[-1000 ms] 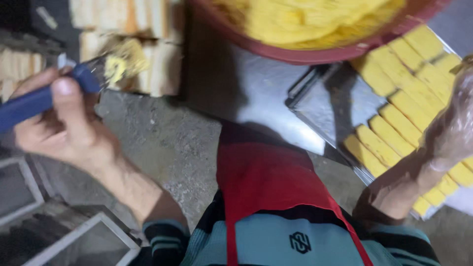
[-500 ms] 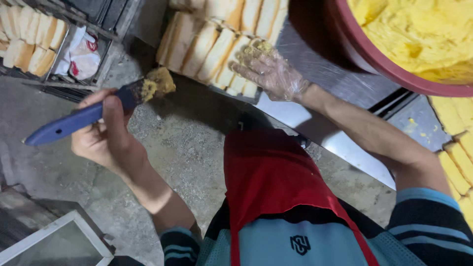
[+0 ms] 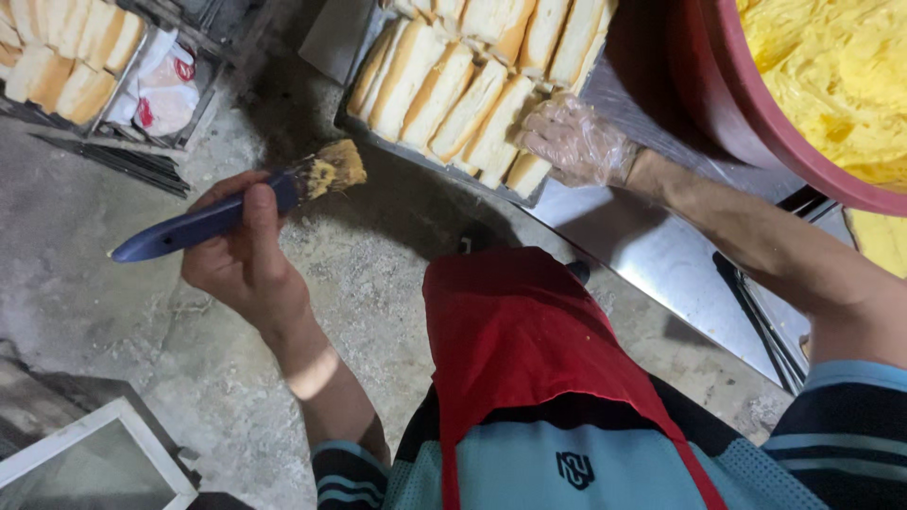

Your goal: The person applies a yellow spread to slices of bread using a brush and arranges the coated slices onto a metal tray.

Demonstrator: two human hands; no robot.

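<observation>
Head view: my left hand (image 3: pixel 241 260) is clamped round one blue-handled brush (image 3: pixel 236 208), its yellow bristles hanging over the floor beside the bread tray (image 3: pixel 430 162). My gloved right hand (image 3: pixel 572 142) rests with fingers closed on a slice (image 3: pixel 526 173) at the tray's near edge. One red tub (image 3: pixel 723 113) of yellow spread stands at right.

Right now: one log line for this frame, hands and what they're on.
left hand: holds blue-handled brush, bristles yellow-coated | right hand: clear glove, on bread slices in tray | red tub: yellow spread
</observation>
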